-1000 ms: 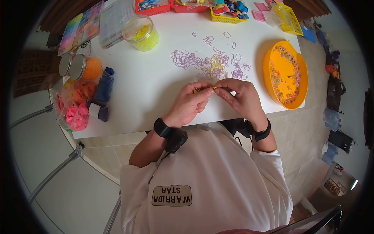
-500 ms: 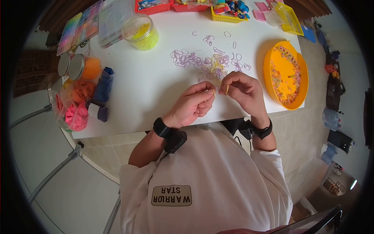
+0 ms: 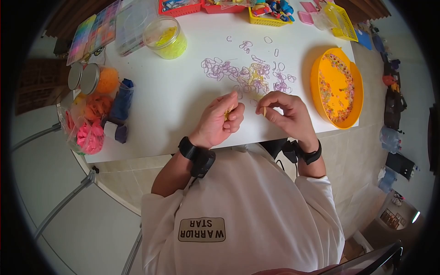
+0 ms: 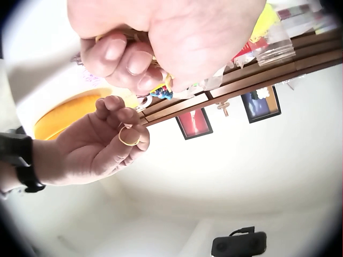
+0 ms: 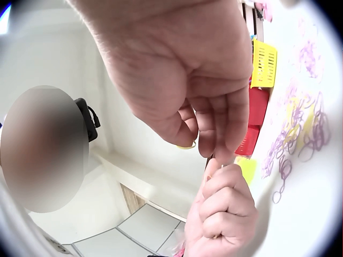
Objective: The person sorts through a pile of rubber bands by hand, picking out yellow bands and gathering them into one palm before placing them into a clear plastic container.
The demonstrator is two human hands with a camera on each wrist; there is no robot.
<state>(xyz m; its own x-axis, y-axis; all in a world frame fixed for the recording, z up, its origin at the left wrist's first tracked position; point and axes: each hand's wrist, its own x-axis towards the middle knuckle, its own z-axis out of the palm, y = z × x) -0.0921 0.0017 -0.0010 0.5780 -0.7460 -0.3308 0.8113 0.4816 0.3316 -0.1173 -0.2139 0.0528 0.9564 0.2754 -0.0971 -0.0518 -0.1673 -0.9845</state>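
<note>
My left hand (image 3: 216, 121) is curled in front of the body, gripping a small bunch of yellow rubber bands (image 3: 227, 114). The fingers hide most of that bunch; a bit of yellow shows below them in the left wrist view. To its right, my right hand (image 3: 291, 115) pinches a single yellow rubber band (image 4: 127, 144) between thumb and index finger, and the band hangs as an open loop. A gap separates the two hands in the head view. Just beyond them, purple rubber bands (image 3: 222, 70) lie scattered on the white table (image 3: 183, 87), with yellow rubber bands (image 3: 255, 77) among them.
An orange tray (image 3: 315, 87) of small beads stands at the right edge. At the left are a jar of yellow-green bands (image 3: 172, 48), lidded jars (image 3: 109, 80) and bagged pieces (image 3: 91, 137). Baskets (image 3: 270, 22) and bead boxes (image 3: 94, 34) line the back.
The hands were together at the fingertips, then drew apart. The left hand has turned and curled tighter over its yellow bands. The right hand holds one yellow band away from it.
</note>
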